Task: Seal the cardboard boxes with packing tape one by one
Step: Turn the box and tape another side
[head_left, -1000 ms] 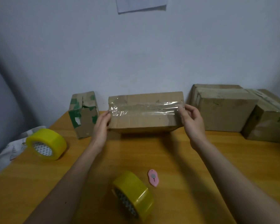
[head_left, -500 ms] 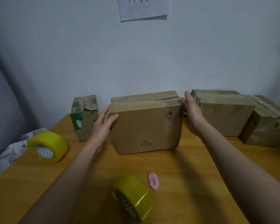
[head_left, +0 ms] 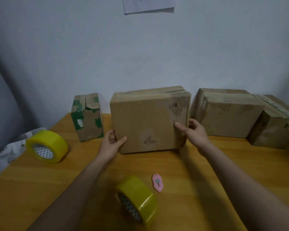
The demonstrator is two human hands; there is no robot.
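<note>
The centre cardboard box (head_left: 148,119) is stood on edge at the back of the desk (head_left: 223,164), gripped at its lower corners by the left hand (head_left: 111,145) and the right hand (head_left: 193,132), thumbs on its front face. Sealing appears only partly done, no fresh tape being visible on that face. Four boxes, two yellow tape rolls (head_left: 47,145) and one pink cutter (head_left: 157,182) are counted.

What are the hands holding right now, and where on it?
Both hold the middle cardboard box: the left hand grips its lower left edge, the right hand its right edge, thumbs on the front face.
</note>
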